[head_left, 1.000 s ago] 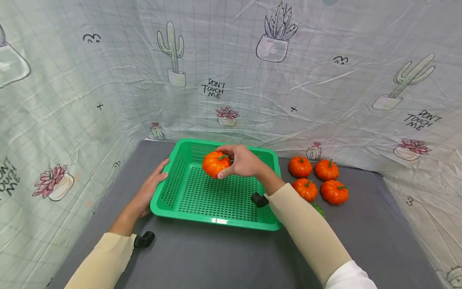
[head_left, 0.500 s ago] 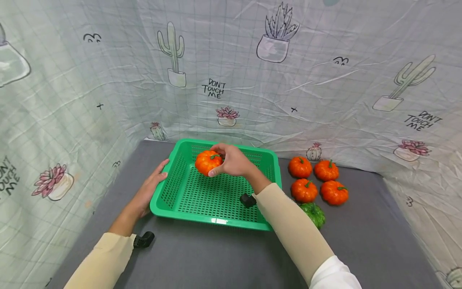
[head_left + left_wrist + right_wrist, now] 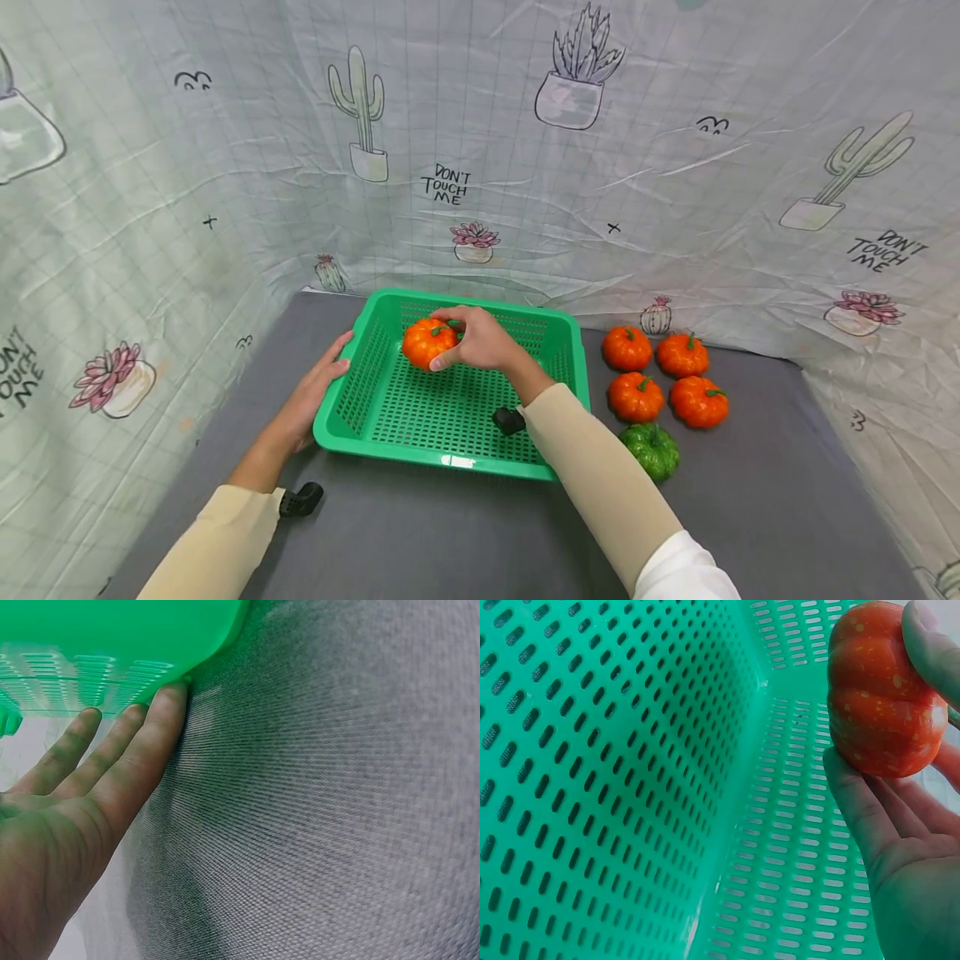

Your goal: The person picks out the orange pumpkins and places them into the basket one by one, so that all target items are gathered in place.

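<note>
A small orange pumpkin [image 3: 426,343] with a green stem is pinched between the thumb and fingers of my right hand [image 3: 486,340]. It hangs over the left back part of a green plastic basket [image 3: 450,461]. In the right wrist view the pumpkin [image 3: 881,690] shows above the slotted floor and wall, with my thumb on one side and fingers beneath. My left hand [image 3: 309,398] lies along the basket's left side. Seen from the left wrist, its extended fingers [image 3: 142,761] touch the outer wall low down, near the grey cloth.
Right of the basket, several orange pumpkins [image 3: 635,397] sit grouped on the grey cloth [image 3: 757,492]. A green pumpkin [image 3: 651,452] lies in front of them, partly behind the right sleeve [image 3: 600,475]. A printed curtain [image 3: 525,192] rises behind and along the sides.
My right hand has carried the orange pumpkin leftward and, lately, slightly down inside the basket. The green pumpkin has come out from behind the right sleeve. My left hand keeps its place.
</note>
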The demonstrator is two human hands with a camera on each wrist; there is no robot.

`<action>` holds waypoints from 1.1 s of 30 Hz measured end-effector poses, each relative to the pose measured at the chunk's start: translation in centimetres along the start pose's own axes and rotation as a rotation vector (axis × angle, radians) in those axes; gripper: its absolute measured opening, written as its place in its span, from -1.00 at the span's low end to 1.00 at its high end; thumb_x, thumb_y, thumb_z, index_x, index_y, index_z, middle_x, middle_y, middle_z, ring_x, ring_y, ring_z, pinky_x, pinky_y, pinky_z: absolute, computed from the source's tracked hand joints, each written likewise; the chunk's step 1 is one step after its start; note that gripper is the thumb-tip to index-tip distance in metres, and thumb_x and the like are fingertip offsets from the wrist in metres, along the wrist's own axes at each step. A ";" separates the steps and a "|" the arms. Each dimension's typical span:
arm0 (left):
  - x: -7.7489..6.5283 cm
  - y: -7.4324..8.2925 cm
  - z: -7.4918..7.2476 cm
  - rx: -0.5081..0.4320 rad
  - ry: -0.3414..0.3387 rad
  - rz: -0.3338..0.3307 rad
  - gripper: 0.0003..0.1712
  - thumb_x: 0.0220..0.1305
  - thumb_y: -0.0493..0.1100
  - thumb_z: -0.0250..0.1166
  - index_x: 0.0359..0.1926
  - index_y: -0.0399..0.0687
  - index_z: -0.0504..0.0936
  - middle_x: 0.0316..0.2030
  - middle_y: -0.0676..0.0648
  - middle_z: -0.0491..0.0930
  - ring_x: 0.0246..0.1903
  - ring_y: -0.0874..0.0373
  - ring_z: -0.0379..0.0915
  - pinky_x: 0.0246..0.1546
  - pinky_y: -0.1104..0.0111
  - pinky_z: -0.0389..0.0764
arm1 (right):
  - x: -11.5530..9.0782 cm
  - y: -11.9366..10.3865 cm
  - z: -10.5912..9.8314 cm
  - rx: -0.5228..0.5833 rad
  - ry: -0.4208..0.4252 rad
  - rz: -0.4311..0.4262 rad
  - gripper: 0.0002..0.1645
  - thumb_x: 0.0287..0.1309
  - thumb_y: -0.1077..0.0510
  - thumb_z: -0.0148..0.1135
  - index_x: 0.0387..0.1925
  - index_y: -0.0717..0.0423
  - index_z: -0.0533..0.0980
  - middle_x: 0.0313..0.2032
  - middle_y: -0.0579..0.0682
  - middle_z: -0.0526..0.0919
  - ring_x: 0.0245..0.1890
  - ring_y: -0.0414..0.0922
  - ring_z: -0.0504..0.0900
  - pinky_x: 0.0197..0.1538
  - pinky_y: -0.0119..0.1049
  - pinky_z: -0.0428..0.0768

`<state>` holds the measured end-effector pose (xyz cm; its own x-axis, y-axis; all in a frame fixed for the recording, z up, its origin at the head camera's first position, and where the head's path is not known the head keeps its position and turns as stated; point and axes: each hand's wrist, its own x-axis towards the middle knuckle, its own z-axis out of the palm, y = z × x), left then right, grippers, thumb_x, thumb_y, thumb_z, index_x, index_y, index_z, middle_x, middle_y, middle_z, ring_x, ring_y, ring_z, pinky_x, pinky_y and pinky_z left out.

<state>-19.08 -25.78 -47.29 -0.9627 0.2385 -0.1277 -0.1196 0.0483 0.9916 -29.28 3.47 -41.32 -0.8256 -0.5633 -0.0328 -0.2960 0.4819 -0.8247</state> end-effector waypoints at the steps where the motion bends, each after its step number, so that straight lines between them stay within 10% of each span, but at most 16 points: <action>1: 0.0 0.0 0.0 -0.001 -0.001 0.002 -0.29 0.70 0.14 -0.20 0.70 0.36 -0.22 0.57 -0.29 0.01 0.08 0.21 0.51 -0.03 0.32 0.66 | 0.1 0.0 0.0 -0.006 0.003 0.000 -0.03 -0.07 0.12 0.71 0.41 0.06 0.50 0.38 0.09 0.50 0.29 0.15 0.57 0.18 -0.08 0.68; 33: 0.2 0.1 0.0 0.051 0.032 -0.021 -0.28 0.68 0.16 -0.19 0.70 0.40 -0.21 0.64 -0.19 -0.10 0.25 0.03 0.33 0.03 0.38 0.60 | 2.3 1.0 1.5 0.007 0.012 0.042 -0.10 -0.07 0.17 0.70 0.36 0.15 0.53 0.29 0.08 0.65 0.27 0.03 0.61 0.29 -0.10 0.62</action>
<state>-19.27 -25.78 -47.22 -0.9674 0.2060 -0.1472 -0.1284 0.1022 0.9865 -30.76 1.68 -43.04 -0.8429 -0.5347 -0.0608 -0.2578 0.5004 -0.8265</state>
